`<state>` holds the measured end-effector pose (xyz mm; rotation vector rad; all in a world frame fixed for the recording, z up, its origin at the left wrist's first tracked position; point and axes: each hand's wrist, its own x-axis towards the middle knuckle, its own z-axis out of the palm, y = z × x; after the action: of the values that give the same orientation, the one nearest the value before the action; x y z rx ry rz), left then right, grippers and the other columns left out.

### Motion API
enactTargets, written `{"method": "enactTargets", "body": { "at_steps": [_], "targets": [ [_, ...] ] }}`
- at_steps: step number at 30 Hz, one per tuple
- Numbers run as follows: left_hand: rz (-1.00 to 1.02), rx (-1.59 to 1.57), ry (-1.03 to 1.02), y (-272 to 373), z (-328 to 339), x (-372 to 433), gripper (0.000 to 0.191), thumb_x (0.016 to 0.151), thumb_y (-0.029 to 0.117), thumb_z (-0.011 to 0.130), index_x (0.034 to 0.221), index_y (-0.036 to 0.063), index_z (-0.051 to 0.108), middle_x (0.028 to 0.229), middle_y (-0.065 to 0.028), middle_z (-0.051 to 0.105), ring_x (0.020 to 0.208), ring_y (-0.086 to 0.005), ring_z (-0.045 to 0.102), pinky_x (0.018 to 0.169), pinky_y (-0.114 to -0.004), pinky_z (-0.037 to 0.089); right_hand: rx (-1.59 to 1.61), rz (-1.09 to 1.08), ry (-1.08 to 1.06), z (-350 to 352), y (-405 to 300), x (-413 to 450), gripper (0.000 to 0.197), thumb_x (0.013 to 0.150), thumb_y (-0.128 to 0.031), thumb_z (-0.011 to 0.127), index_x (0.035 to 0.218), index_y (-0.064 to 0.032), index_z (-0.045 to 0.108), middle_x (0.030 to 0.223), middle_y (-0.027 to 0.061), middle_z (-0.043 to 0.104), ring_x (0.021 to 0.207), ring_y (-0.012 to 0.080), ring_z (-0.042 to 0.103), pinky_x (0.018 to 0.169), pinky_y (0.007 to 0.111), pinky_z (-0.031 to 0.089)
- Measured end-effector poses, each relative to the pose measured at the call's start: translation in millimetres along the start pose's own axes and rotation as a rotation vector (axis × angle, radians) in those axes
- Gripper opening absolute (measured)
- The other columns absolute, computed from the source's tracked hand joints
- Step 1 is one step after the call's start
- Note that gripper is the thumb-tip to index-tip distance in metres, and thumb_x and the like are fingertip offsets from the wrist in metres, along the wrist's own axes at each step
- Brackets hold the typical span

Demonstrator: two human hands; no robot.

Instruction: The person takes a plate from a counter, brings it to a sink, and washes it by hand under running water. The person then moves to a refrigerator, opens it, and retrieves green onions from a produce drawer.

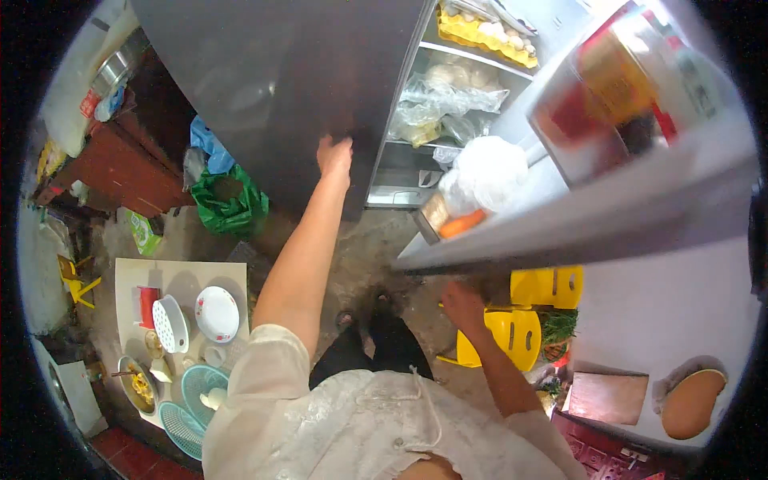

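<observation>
My left arm reaches forward, and my left hand (335, 159) rests at the dark left door of a refrigerator (288, 90), partly curled; whether it grips the edge is hard to see. My right hand (462, 305) is lowered below the swung-out right door (510, 240), near a yellow plastic chair (510, 339), blurred and with nothing visible in it. Inside the refrigerator are a yellow egg tray (480, 39) with eggs and clear plastic bags (447, 99). The right door's shelves hold a white plastic bag (492, 171), a carrot (462, 224) and blurred jars (618, 75).
Lower left, a low table (135, 270) carries a floral plate (217, 314), teal baskets (180, 429) and a bowl of yellow food (141, 387). A green plastic bag (231, 204) stands on the floor. A second yellow chair (546, 288) is at right.
</observation>
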<state>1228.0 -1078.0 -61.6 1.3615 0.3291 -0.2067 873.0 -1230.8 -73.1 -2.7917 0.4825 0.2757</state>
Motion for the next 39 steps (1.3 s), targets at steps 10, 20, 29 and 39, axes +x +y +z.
{"method": "enactTargets", "body": {
  "at_steps": [10, 20, 29, 39],
  "targets": [
    [-0.634, 0.162, -0.061, -207.5, -120.8, -59.6, 0.011, 0.077, 0.014, 0.055, 0.078, 0.0036, 0.054, 0.063, -0.0089, 0.055, 0.050, -0.0228, 0.058, 0.038, -0.034, 0.045, 1.230, 0.734, 0.592, 56.4, 188.0, -59.0, 0.057, 0.065, -0.008, 0.070, 0.116, -0.0119, 0.045, 0.105, 0.0003, 0.054, 0.089, 0.0143, 0.051, 0.065, 0.029, 0.040],
    [-0.754, 0.501, -0.216, -268.2, -2.0, -73.3, 0.020, 0.082, 0.014, 0.052, 0.097, 0.0011, 0.052, 0.073, -0.0113, 0.056, 0.053, -0.0182, 0.058, 0.038, -0.029, 0.043, 1.101, 1.036, 0.635, 139.7, 325.9, -88.4, 0.039, 0.076, -0.015, 0.059, 0.112, -0.0109, 0.045, 0.094, 0.0049, 0.056, 0.070, 0.0180, 0.056, 0.056, 0.029, 0.045],
    [-0.647, 0.472, -0.437, -335.9, 78.9, -16.0, 0.023, 0.085, 0.017, 0.051, 0.099, -0.0015, 0.052, 0.082, -0.0106, 0.058, 0.061, -0.0154, 0.058, 0.048, -0.026, 0.045, 1.544, 0.784, -0.203, 217.3, 179.8, 116.1, 0.016, 0.088, -0.018, 0.048, 0.094, -0.0051, 0.057, 0.079, 0.0027, 0.058, 0.066, 0.0128, 0.058, 0.053, 0.022, 0.047],
    [-0.447, 0.184, -0.414, -445.7, 90.5, 115.6, 0.040, 0.083, 0.020, 0.054, 0.116, -0.0011, 0.043, 0.096, -0.0132, 0.059, 0.079, -0.0190, 0.061, 0.066, -0.026, 0.048, 1.639, 0.556, -0.183, 309.8, 160.8, 391.6, 0.031, 0.087, -0.027, 0.050, 0.110, -0.0059, 0.051, 0.098, 0.0066, 0.057, 0.083, 0.0183, 0.059, 0.066, 0.027, 0.049]
  ]
}}
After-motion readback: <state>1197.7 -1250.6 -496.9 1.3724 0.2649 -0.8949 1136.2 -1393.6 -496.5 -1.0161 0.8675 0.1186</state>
